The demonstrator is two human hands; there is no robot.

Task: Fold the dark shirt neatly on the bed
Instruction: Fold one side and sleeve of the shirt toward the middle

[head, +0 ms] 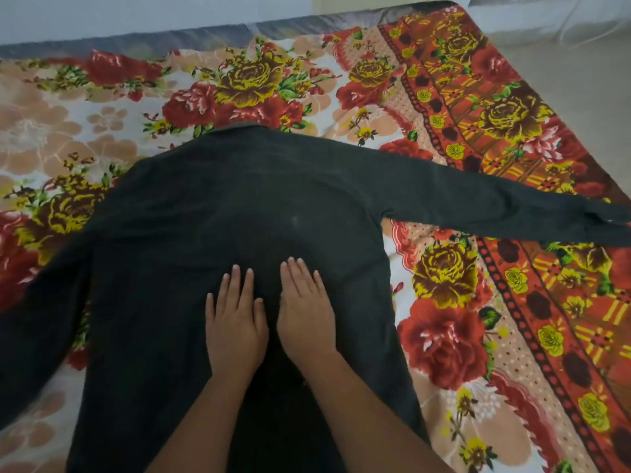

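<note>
The dark long-sleeved shirt (239, 199) lies spread flat and back-up on the bed (512, 302), collar toward the far side. Its right sleeve stretches out to the bed's right edge; its left sleeve slants down toward the near left. My left hand (235, 322) and my right hand (304, 315) rest palm-down side by side on the middle of the shirt's back, fingers extended and flat. Neither hand grips the cloth. The shirt's lower hem is out of view below the frame.
A floral bedsheet in red, yellow and peach covers the bed. A grey mattress edge (205, 32) runs along the far side against a pale wall. Pale floor (563, 63) shows past the bed's right edge.
</note>
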